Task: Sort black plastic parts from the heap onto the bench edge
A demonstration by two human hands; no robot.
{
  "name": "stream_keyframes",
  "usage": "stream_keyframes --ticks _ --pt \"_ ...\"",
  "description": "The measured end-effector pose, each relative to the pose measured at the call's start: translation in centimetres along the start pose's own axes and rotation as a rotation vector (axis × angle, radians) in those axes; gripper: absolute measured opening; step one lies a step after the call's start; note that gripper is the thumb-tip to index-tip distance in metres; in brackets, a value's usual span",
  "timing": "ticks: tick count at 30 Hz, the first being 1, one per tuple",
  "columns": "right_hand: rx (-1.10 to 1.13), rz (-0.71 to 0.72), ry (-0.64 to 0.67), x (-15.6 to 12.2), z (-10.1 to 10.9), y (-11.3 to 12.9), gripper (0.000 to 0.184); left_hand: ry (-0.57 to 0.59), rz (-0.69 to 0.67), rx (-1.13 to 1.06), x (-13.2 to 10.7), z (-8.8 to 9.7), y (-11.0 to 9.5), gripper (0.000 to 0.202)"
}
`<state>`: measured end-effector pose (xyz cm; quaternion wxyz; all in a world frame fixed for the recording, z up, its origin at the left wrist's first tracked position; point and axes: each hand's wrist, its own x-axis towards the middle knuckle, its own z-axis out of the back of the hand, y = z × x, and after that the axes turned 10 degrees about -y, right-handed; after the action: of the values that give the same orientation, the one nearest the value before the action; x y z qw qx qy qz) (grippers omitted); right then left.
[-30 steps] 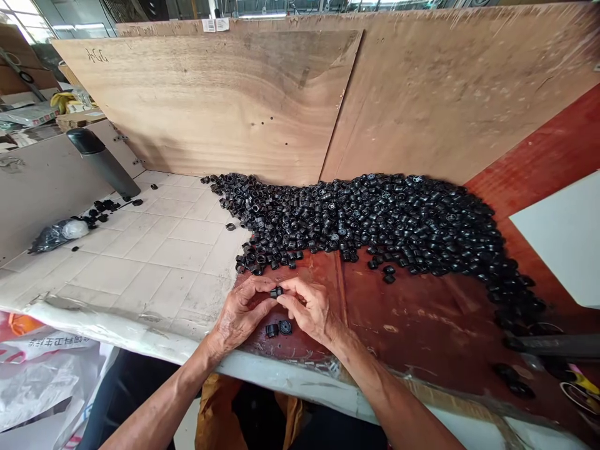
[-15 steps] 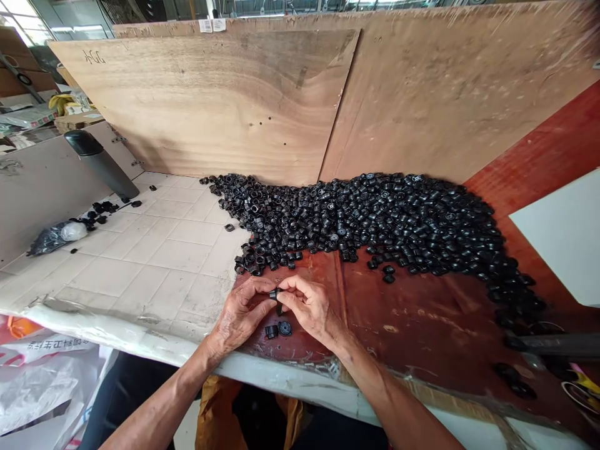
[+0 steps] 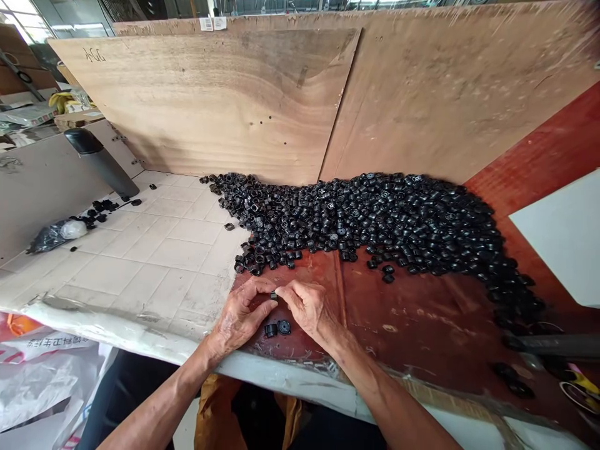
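My left hand (image 3: 239, 315) and my right hand (image 3: 309, 309) meet at the near edge of the bench, fingertips pinched together on a small black plastic part (image 3: 274, 295). Two more small black parts (image 3: 277, 328) lie on the red-brown board right below my fingers. A large heap of the same black ring-shaped parts (image 3: 370, 222) spreads across the bench behind my hands, up against the plywood back wall (image 3: 210, 106).
A dark cylinder (image 3: 100, 161) leans at the left by a few loose black parts and a dark plastic bag (image 3: 54, 234). White tiled surface (image 3: 154, 250) covers the left of the bench. A white sheet (image 3: 562, 231) lies at right. Plastic bags (image 3: 42, 375) hang below left.
My hands have stayed together at the same spot; the fingers closed tighter around the small part, which now shows less between them.
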<state>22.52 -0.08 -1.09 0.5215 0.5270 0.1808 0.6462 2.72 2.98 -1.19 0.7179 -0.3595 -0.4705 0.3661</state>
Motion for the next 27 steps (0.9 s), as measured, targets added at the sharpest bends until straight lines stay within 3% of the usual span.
stream_keyframes --ticks 4,8,11,15,17,20,23,27 --pt "0.007 -0.013 0.023 0.0 0.3 0.5 0.031 -0.05 0.025 -0.047 0.1 -0.2 0.0 0.016" --pt "-0.002 -0.027 0.046 0.1 0.5 1.1 0.044 -0.082 0.1 -0.134 0.1 -0.3 0.0 0.017" --pt "0.08 -0.088 0.051 0.3 0.8 1.5 0.021 -0.068 0.121 -0.175 0.0 -0.2 0.0 0.016" --pt "0.07 -0.087 0.041 0.7 1.1 1.8 0.018 -0.075 0.088 -0.096 0.0 -0.1 -0.3 0.016" --pt "0.091 -0.053 0.015 0.8 1.2 1.8 0.008 -0.071 0.09 -0.109 0.0 -0.1 -0.4 0.016" --pt "0.097 -0.008 0.038 0.9 1.1 1.7 0.007 -0.055 0.09 -0.123 0.0 -0.1 -0.4 0.017" --pt "0.057 -0.065 0.045 0.7 0.9 1.6 0.023 -0.05 0.037 -0.034 0.0 0.0 -0.3 0.016" --pt "0.105 -0.07 0.038 0.6 0.9 1.8 0.008 -0.05 0.017 -0.039 0.0 0.0 -0.3 0.015"
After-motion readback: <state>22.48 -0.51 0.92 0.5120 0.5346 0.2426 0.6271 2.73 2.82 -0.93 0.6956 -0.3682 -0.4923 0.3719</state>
